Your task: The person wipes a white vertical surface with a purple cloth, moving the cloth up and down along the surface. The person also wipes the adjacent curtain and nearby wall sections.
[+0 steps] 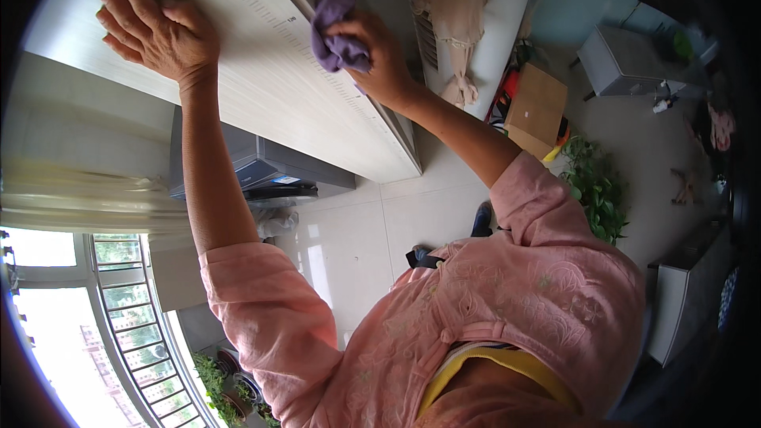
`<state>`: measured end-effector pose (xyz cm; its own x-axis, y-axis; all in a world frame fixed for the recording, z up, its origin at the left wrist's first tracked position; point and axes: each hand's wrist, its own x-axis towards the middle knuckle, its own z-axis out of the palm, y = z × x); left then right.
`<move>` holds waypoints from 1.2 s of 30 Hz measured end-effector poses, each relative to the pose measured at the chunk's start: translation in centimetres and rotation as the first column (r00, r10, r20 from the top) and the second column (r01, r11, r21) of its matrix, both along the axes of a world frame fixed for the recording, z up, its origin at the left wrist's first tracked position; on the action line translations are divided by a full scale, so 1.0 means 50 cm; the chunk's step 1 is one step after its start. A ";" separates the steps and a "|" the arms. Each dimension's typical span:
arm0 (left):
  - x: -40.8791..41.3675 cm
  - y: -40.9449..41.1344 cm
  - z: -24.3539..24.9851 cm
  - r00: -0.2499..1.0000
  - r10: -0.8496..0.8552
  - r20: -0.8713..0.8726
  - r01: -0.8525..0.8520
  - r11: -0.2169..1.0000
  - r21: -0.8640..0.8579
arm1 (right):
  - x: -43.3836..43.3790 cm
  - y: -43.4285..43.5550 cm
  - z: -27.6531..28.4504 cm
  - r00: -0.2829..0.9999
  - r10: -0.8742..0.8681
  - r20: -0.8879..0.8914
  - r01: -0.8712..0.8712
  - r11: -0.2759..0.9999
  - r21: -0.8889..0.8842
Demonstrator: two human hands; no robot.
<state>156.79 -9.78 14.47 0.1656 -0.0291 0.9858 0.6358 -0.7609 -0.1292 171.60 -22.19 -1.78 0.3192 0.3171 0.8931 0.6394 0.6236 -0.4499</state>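
My left hand (157, 30) lies flat, fingers spread, against a tall pale wood-grain panel (255, 89) at the upper left, holding nothing. A printed height scale with numbers and tick marks runs along the panel's edge. Right of it, my right hand (380, 53) grips a bunched purple cloth (336, 32), which touches the panel's edge beside the scale. The cloth hides part of the scale and of the edge. Both forearms are raised and reach away from my pink embroidered top.
A washing machine or similar grey appliance (273, 160) stands behind the panel. Beige gathered fabric (458, 6) hangs at upper centre. A cardboard box (538, 104), a leafy plant (597, 190) and a grey cabinet (624, 65) stand on the right. A barred window (134, 321) is at lower left.
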 end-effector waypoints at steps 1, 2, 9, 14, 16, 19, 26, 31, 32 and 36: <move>0.006 -0.002 0.002 1.000 -0.005 -0.003 0.005 1.000 0.009 | 0.001 -0.010 -0.030 1.000 -0.024 -0.007 0.023 0.999 -0.034; 0.007 0.000 0.001 1.000 -0.003 -0.004 0.003 1.000 0.016 | -0.001 -0.015 -0.066 0.999 -0.040 -0.011 0.039 0.997 -0.070; 0.008 0.001 0.005 1.000 0.012 -0.016 -0.012 1.000 0.014 | 0.010 -0.068 -0.388 0.999 -0.007 -0.035 -0.014 0.823 -0.569; -0.008 0.007 -0.003 0.999 0.029 -0.043 -0.029 1.000 0.007 | 0.008 -0.144 -0.408 0.935 -0.062 -0.350 -0.215 0.685 -0.696; 0.012 0.001 -0.001 0.999 0.007 -0.033 -0.008 1.000 -0.011 | 0.017 -0.129 -0.387 0.935 -0.174 -0.309 -0.042 0.811 -0.584; -0.018 -0.007 0.009 0.998 0.048 -0.037 -0.049 0.999 -0.010 | 0.000 -0.091 -0.206 0.950 -0.014 -0.312 -0.108 0.923 -0.370; -0.005 0.019 -0.002 0.995 0.093 -0.043 -0.089 0.993 0.079 | -0.029 -0.043 -0.150 0.985 -0.091 -0.146 0.064 0.981 -0.183; 0.011 -0.009 0.003 0.996 0.090 -0.003 -0.090 0.995 0.049 | 0.006 -0.122 -0.412 0.973 -0.011 -0.232 -0.160 0.695 -0.701; 0.003 -0.014 0.007 0.995 0.103 -0.003 -0.102 0.994 0.043 | 0.013 -0.153 -0.465 0.945 0.065 -0.320 -0.300 0.560 -0.772; 0.005 -0.010 0.004 0.995 0.104 0.010 -0.104 0.994 0.023 | 0.029 -0.271 -0.539 0.800 -0.293 -0.524 -0.456 0.273 -0.847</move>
<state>157.05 -10.30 14.65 0.1601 -0.0357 0.9865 0.7124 -0.6876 -0.1404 173.03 -35.72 -28.72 0.4601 0.8117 -0.3599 0.0512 -0.4290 -0.9019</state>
